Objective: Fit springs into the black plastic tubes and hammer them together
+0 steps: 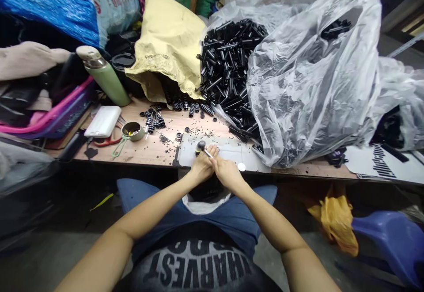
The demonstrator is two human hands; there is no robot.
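Two hands meet in the head view at the near edge of the surface (141, 153). The right hand (228, 173), fingers curled, appears to pinch the dark-headed rod (207, 153), which slants away over a pale board (256, 160); the left hand (200, 168) is partly closed beside it, and whether it grips anything I cannot tell. Beyond, black pieces (228, 64) spill from a clear plastic bag (308, 89), with a yellow sack (172, 36) to their left and a small cup (136, 134) nearer the edge.
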